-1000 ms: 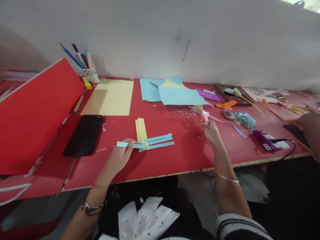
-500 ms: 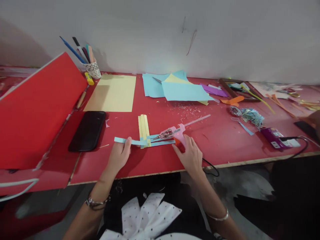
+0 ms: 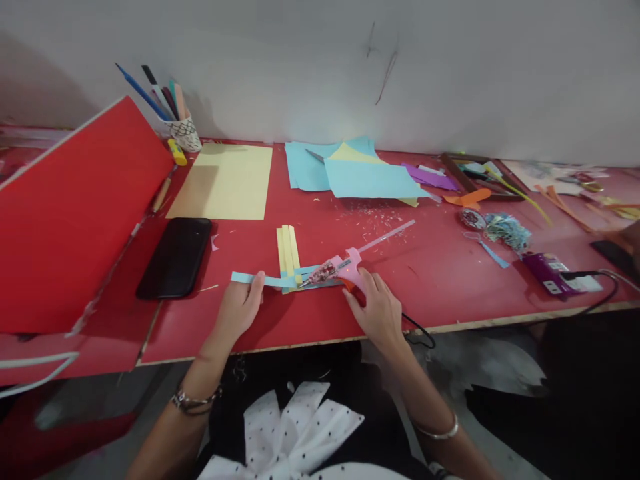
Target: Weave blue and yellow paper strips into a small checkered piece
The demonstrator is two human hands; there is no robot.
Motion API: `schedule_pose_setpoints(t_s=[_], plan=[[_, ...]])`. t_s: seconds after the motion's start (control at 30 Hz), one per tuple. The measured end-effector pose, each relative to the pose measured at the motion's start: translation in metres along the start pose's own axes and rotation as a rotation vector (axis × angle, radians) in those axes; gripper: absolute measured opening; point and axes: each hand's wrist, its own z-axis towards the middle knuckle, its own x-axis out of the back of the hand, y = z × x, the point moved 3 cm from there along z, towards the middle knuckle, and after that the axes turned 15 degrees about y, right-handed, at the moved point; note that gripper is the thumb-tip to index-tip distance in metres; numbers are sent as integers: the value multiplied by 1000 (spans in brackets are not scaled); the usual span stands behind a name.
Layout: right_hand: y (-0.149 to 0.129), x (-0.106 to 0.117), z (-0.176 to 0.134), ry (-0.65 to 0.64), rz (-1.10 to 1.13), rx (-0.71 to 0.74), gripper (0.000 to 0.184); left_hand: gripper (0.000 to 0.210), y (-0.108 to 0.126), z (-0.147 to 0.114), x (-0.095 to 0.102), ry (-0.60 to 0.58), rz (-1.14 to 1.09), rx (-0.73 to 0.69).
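My left hand (image 3: 239,308) presses the left end of a blue paper strip (image 3: 247,277) against the red table (image 3: 440,287). That strip belongs to a weave of yellow strips (image 3: 287,251) and blue strips. My right hand (image 3: 379,311) grips a pink hot glue gun (image 3: 345,267). Its nozzle points left and rests where the yellow and blue strips cross. A clear glue stick (image 3: 387,236) sticks out of the gun's back toward the upper right. A black cord (image 3: 419,329) runs from the gun over the table's front edge.
A black phone (image 3: 175,257) lies left of the weave, beside a tilted red board (image 3: 75,213). Behind are a yellow sheet (image 3: 223,181), blue sheets (image 3: 367,177) and a cup of pens (image 3: 184,132). Scraps and a purple power strip (image 3: 550,275) sit at the right, near another person's hand (image 3: 627,239).
My right hand picked up the glue gun from the right and carried it left to the weave. Its nozzle now rests on the strips. My left hand stayed on the blue strip.
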Motion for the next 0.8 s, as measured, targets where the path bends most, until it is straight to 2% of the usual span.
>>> schedule_pose_setpoints(t_s=[0.8], plan=[[0,2,-1,37,-59,25,34,43,-3,0,0,21,-7,11]])
